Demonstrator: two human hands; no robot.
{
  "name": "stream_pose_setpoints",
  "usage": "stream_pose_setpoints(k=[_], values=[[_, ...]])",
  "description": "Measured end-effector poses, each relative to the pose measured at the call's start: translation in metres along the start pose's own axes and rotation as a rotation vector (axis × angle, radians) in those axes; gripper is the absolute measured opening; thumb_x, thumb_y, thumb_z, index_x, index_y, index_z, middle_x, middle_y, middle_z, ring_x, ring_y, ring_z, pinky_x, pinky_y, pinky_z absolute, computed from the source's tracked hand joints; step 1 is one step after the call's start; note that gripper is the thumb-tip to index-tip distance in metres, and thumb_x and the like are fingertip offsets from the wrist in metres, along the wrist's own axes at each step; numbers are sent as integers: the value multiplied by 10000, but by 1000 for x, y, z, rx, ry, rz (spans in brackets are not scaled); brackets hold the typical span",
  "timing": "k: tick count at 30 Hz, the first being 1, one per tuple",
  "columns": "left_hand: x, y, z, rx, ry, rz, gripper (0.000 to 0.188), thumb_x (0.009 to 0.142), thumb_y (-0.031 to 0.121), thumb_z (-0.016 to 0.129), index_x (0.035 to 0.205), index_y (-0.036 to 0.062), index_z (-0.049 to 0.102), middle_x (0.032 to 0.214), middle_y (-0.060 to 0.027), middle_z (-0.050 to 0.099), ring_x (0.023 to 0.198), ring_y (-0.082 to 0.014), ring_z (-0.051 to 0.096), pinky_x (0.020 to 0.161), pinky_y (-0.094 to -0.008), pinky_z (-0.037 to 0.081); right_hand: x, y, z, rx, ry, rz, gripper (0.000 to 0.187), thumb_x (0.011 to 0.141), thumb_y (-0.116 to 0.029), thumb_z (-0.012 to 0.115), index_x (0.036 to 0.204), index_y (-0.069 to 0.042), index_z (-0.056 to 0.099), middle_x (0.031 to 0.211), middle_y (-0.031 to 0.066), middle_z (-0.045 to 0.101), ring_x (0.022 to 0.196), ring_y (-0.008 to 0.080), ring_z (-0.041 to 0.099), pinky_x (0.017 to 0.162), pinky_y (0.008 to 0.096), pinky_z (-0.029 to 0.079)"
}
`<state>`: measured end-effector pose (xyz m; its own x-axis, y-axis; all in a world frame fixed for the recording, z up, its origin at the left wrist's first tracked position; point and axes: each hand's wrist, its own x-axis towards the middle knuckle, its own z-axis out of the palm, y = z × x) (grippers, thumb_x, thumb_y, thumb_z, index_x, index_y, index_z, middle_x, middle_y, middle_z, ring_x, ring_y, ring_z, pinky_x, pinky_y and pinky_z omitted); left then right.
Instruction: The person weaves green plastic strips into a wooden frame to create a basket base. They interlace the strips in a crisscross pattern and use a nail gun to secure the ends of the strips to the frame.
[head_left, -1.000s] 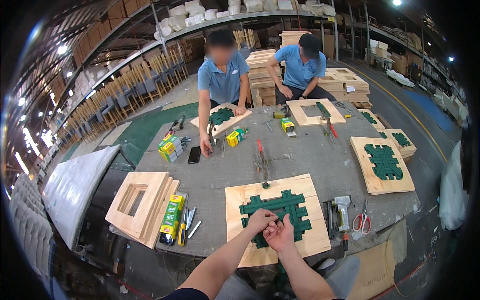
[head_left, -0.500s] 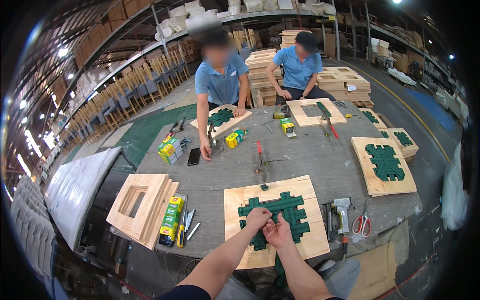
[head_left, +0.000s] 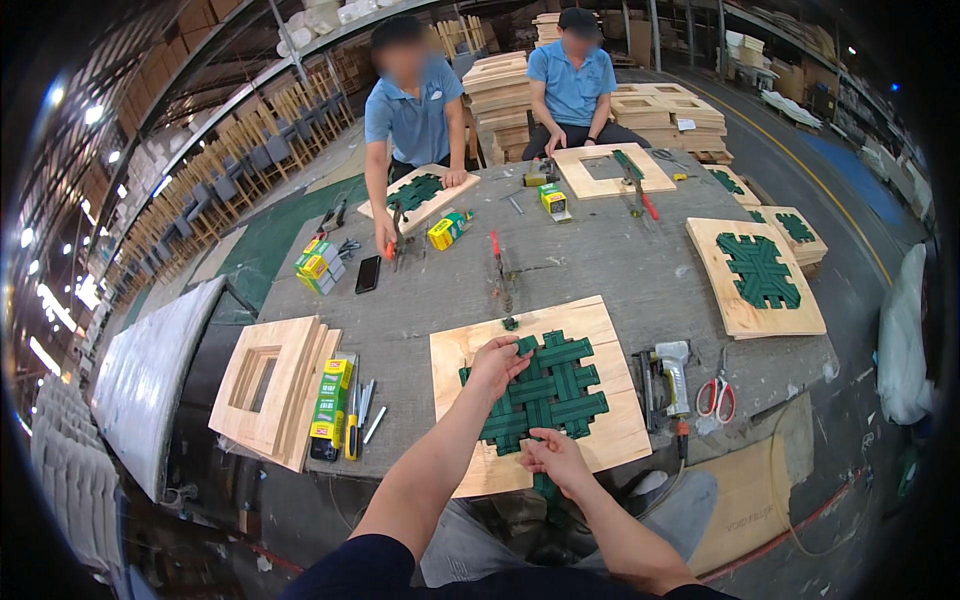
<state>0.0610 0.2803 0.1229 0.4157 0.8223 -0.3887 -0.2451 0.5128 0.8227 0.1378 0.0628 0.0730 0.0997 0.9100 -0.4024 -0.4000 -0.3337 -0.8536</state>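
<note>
Dark green webbing straps [head_left: 566, 388] are woven over and under each other across a square wooden board [head_left: 620, 440] in front of me. My left hand [head_left: 498, 368] is closed at the upper left of the weave, pinching a green strap there. Lower down, my right hand [head_left: 556, 460] is at the board's near side, its fingers closed on the green strap that hangs toward my lap. The exact grip of the right fingertips is partly hidden. A small scrap of green strap [head_left: 510, 324] lies at the board's far edge.
Framed boards [head_left: 262, 395] are stacked at left, beside a yellow-green box [head_left: 331, 400] and a cutter knife [head_left: 353, 430]. At right lie a staple gun [head_left: 676, 375], red-handled scissors [head_left: 716, 398] and a finished woven board [head_left: 757, 280]. Two co-workers [head_left: 412, 110] in blue shirts sit across the table.
My hands have moved apart: the left up to the weave's far left, the right down to its near edge. The left co-worker's hand now holds a red-handled tool.
</note>
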Motion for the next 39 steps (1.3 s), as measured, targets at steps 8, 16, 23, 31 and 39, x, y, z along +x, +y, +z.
stream_pose_setpoints(k=[8, 16, 23, 31, 39], values=[[-14, -21, -10, -176, -26, -22, 402, 953, -113, 409, 1308, -4, 563, 1240, -167, 614, 1116, -340, 690, 976, -420, 591, -24, 15, -14, -93, -108, 67, 469, 1034, -194, 637, 1421, 31, 496, 988, 83, 677, 863, 151, 716, 719, 257, 561], [-38, -47, -20, -42, -16, 59, 184, 984, -53, 564, 1125, 52, 618, 1128, -94, 662, 1084, -285, 706, 918, -393, 612, -40, -4, -8, -344, -191, 106, 474, 1032, -226, 621, 1423, 17, 510, 1060, 78, 677, 819, 124, 708, 605, 253, 500], [-53, -55, -24, 54, 21, 75, 79, 1004, 148, 676, 1039, 113, 614, 969, -16, 687, 931, -232, 749, 798, -332, 592, -3, -24, -19, -349, -80, -264, 325, 990, -134, 666, 1269, 29, 633, 982, 69, 698, 753, 127, 671, 681, 287, 548], [-59, -46, -32, 160, 11, 65, 91, 1006, 165, 675, 1049, 100, 629, 983, -10, 702, 910, -193, 747, 764, -310, 581, 84, -71, -1, -727, 293, -606, 250, 926, -129, 718, 1160, -45, 686, 1022, 110, 717, 871, 208, 699, 741, 331, 556], [-53, -38, -34, 201, 50, 70, 105, 1021, 190, 659, 1041, 93, 624, 954, -1, 685, 843, -174, 743, 721, -280, 579, 88, -73, 10, -598, 283, -778, 186, 913, -59, 705, 1095, -34, 675, 986, 104, 704, 828, 214, 687, 725, 321, 546]])
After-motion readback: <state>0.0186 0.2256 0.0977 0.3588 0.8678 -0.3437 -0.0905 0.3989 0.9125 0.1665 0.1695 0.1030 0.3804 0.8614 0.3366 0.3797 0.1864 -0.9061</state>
